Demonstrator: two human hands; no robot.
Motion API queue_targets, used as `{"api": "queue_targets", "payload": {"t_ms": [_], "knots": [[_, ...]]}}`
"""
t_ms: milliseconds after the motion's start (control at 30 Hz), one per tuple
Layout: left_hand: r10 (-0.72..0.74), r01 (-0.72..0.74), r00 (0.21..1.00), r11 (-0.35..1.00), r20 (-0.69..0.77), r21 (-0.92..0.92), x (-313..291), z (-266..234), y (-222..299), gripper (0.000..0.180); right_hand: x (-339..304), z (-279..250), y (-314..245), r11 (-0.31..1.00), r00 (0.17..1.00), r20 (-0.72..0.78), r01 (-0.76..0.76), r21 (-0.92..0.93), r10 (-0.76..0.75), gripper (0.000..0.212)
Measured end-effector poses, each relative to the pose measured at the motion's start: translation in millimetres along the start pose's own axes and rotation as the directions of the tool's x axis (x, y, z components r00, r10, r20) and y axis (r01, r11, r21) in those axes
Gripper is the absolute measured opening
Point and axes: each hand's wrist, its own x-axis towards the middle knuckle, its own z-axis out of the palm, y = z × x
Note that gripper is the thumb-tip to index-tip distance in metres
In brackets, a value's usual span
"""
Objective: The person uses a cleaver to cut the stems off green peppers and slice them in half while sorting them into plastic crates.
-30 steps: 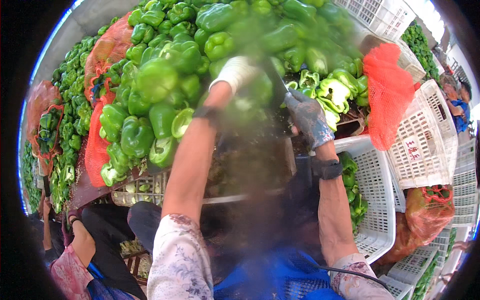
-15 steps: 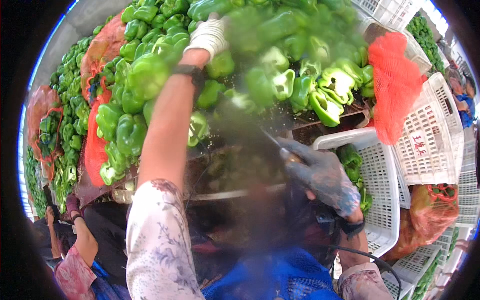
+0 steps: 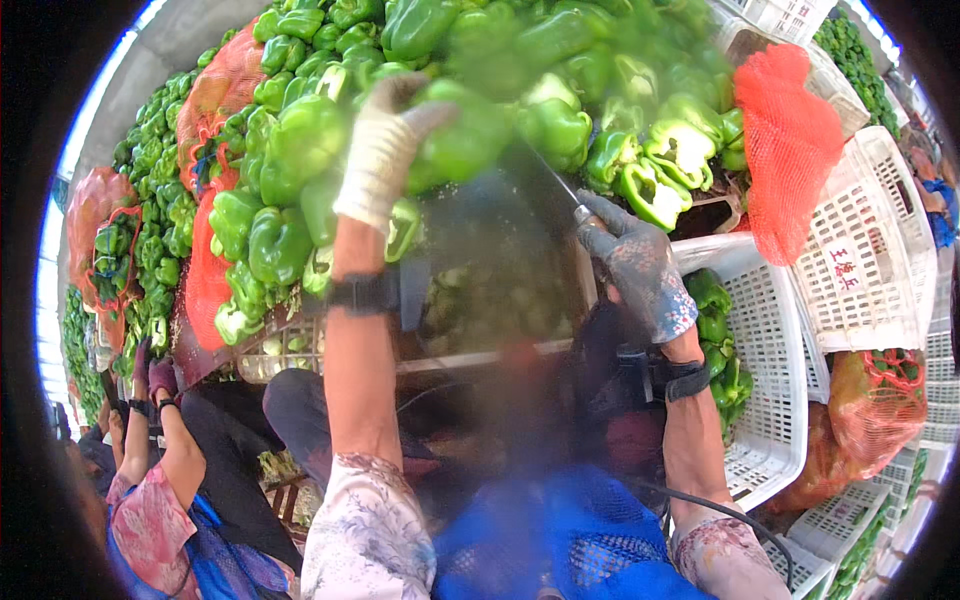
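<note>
My left hand [image 3: 382,150], in a white glove with grey fingertips, is closed around a green bell pepper [image 3: 462,135] at the near side of the pepper heap. A smear in the middle of the picture blurs this pepper's outline. My right hand [image 3: 640,262], in a grey patterned glove, grips a knife [image 3: 560,182]. Its thin blade points up and left toward the peppers, apart from the one in my left hand. Just beyond the right hand lies a cut pepper [image 3: 652,196] with its pale inside showing. Whole green peppers [image 3: 278,245] are piled left of my left hand.
A white plastic crate [image 3: 768,400] with green peppers stands right of my right forearm. A red mesh bag [image 3: 790,150] hangs over further crates [image 3: 870,240]. Below the heap is a box [image 3: 470,362] holding pale pieces. On the left, another person's gloved hands [image 3: 160,375] are at work.
My left hand has drawn back from the heap toward me, with a pepper now in it. My right hand, still on the knife, has moved slightly up and right.
</note>
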Motion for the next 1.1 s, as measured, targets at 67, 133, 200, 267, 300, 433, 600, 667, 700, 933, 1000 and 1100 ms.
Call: {"api": "queue_targets", "payload": {"t_ms": [67,133,200,267,300,433,600,667,700,933,1000,1100], "knots": [[-0.157,0.173,0.98,0.976,0.124,-0.129,-29.7,6.5,-13.3,0.051,-12.8,3.8,-16.9,0.936,0.989,-0.001,-0.138,0.325,0.146,0.045],[-0.214,0.216,0.976,0.957,0.032,-0.193,-47.1,28.6,-39.3,0.042,-24.1,1.4,-24.1,0.955,0.988,-0.014,-0.142,0.261,0.151,0.044],[-0.093,0.086,0.97,0.996,-0.224,-0.037,-53.3,36.2,-59.5,0.036,-30.9,6.4,-32.8,0.986,0.99,-0.111,-0.07,0.154,0.088,0.044],[-0.058,0.068,0.937,0.997,-0.344,0.019,-62.9,39.3,-73.4,0.043,-36.4,7.7,-38.0,0.993,0.986,-0.151,-0.056,0.102,0.071,0.044],[-0.033,0.06,0.918,0.997,-0.395,0.056,-66.3,40.0,-79.7,0.044,-38.2,6.1,-39.4,0.998,0.986,-0.163,-0.024,0.059,0.033,0.043],[0.039,0.08,0.88,0.97,-0.474,0.229,-72.8,46.1,-89.8,0.045,-46.7,-2.8,-59.1,0.979,0.951,-0.236,0.204,0.004,-0.198,0.044],[0.112,0.067,0.848,0.947,-0.519,0.315,-73.0,43.6,-88.3,0.042,-46.3,13.1,-79.3,0.764,0.701,-0.306,0.609,-0.213,-0.645,0.045],[0.221,0.08,0.818,0.871,-0.531,0.485,-72.8,51.6,-86.1,0.04,-44.7,36.4,-63.2,0.91,0.883,-0.231,0.374,-0.177,-0.408,0.037],[0.15,0.101,0.853,0.892,-0.499,0.44,-75.8,54.6,-82.1,0.039,-41.4,41.8,-50.2,0.909,0.882,-0.232,0.372,-0.187,-0.409,0.037],[0.167,0.096,0.844,0.888,-0.509,0.45,-78.3,55.6,-71.3,0.038,-4.0,43.6,-41.1,0.718,0.899,0.197,0.432,-0.546,-0.391,0.016],[0.152,0.095,0.859,0.891,-0.49,0.443,-75.8,63.5,-59.1,0.037,8.7,50.6,-15.7,0.896,0.956,0.027,0.283,-0.343,-0.292,0.042],[0.113,0.136,0.908,0.831,-0.403,0.54,-64.5,38.7,-55.7,0.028,-7.4,34.2,-35.7,0.983,0.997,0.037,0.067,-0.169,-0.061,0.043]]}}
